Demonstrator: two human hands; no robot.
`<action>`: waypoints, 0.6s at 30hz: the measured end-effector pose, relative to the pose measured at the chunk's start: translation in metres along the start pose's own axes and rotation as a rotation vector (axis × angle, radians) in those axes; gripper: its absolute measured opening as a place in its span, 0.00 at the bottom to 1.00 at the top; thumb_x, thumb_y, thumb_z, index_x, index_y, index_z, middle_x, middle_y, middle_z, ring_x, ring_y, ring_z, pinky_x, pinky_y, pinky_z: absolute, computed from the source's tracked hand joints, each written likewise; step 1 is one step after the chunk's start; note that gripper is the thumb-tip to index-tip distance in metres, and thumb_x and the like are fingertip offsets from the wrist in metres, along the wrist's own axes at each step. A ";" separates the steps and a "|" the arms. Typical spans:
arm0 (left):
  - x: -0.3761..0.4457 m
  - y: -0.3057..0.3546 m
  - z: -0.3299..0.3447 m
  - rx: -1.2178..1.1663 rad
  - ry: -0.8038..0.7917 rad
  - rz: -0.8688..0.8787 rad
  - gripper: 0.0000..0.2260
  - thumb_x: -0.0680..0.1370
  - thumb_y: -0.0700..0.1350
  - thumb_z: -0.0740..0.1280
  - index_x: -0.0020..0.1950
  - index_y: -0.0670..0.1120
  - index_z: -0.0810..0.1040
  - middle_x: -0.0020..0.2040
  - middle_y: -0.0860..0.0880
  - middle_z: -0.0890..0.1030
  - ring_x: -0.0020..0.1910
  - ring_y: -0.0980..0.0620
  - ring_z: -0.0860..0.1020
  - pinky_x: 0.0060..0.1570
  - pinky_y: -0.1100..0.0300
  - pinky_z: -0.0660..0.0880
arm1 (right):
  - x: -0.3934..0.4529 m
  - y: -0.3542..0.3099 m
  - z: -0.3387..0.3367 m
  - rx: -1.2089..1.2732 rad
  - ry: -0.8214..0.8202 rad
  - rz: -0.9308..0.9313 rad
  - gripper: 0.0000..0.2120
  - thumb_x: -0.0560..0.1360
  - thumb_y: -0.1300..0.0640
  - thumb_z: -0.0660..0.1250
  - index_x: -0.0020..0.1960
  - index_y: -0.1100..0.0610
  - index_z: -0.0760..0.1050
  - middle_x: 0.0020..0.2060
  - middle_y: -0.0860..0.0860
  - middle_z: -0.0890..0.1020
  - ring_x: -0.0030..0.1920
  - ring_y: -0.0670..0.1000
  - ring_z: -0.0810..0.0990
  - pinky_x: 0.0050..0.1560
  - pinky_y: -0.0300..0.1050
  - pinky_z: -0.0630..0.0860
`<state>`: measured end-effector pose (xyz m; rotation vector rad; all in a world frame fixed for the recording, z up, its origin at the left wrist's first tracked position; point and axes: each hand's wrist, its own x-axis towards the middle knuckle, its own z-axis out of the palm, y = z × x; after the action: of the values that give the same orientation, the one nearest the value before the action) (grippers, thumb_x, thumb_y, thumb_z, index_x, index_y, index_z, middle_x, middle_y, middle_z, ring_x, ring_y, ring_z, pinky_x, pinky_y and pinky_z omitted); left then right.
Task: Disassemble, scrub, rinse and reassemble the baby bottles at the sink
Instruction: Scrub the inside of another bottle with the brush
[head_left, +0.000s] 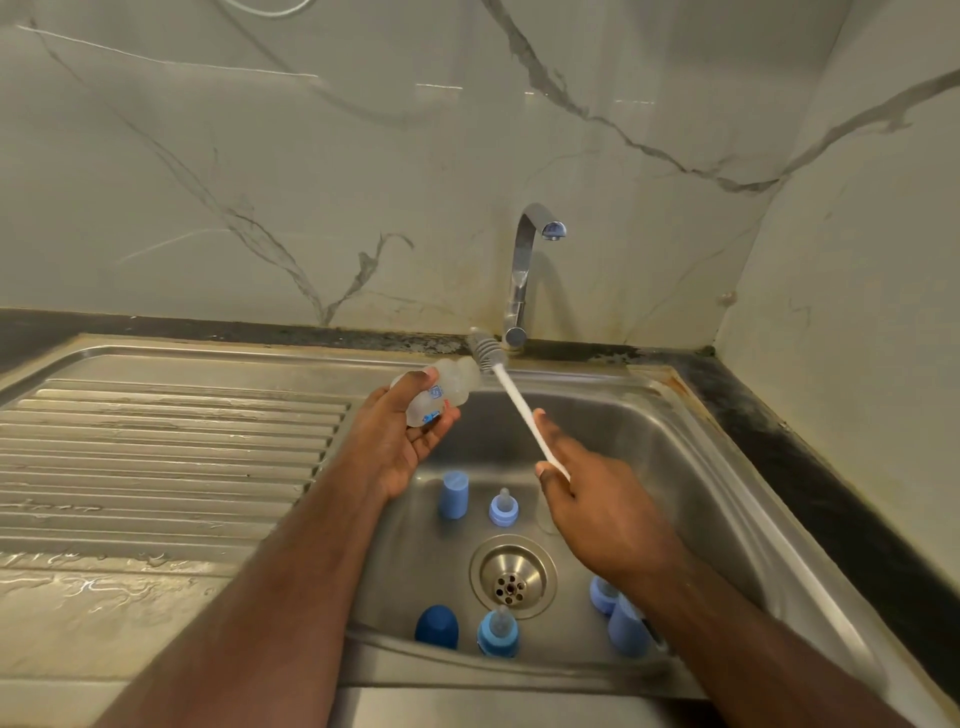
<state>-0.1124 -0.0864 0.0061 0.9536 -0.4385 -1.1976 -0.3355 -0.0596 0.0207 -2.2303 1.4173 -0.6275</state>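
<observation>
Disassembly looks done: caps (453, 494) and teats (503, 507) are stood loose in the sink (727, 467), and no water is seen at the tap (524, 270), so rinsing and reassembly are judged still left. A bottle (434, 395) is gripped by the left hand (400, 441) above the basin, and a brush (514, 400), its head at the bottle's mouth, is held by the right hand (592, 499). Blue and red print is seen on the bottle but cannot be read.

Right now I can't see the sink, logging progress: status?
Left hand grips bottle. Right hand holds bottle brush, head at bottle mouth. Tap dry; nothing blocking.
</observation>
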 end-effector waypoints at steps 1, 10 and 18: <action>0.000 0.001 0.000 -0.004 0.005 0.000 0.17 0.77 0.46 0.74 0.62 0.41 0.78 0.54 0.39 0.85 0.43 0.46 0.87 0.38 0.59 0.83 | -0.003 -0.002 0.001 0.001 -0.010 -0.026 0.27 0.84 0.49 0.56 0.80 0.37 0.51 0.41 0.46 0.77 0.39 0.45 0.77 0.41 0.41 0.77; -0.004 0.000 0.003 0.006 0.029 -0.014 0.13 0.76 0.46 0.74 0.58 0.42 0.80 0.50 0.41 0.86 0.43 0.46 0.87 0.39 0.59 0.83 | -0.001 -0.002 0.006 0.008 0.004 -0.041 0.27 0.84 0.50 0.56 0.80 0.37 0.51 0.44 0.46 0.78 0.40 0.45 0.78 0.45 0.43 0.79; -0.006 -0.001 0.004 0.085 0.015 -0.048 0.20 0.75 0.52 0.75 0.61 0.42 0.80 0.52 0.41 0.85 0.38 0.51 0.85 0.34 0.62 0.81 | 0.004 0.001 0.003 0.003 0.026 -0.023 0.27 0.84 0.48 0.57 0.80 0.37 0.51 0.45 0.47 0.79 0.39 0.45 0.78 0.43 0.44 0.79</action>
<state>-0.1175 -0.0827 0.0089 1.0502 -0.4602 -1.2221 -0.3329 -0.0636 0.0181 -2.2468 1.4041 -0.6677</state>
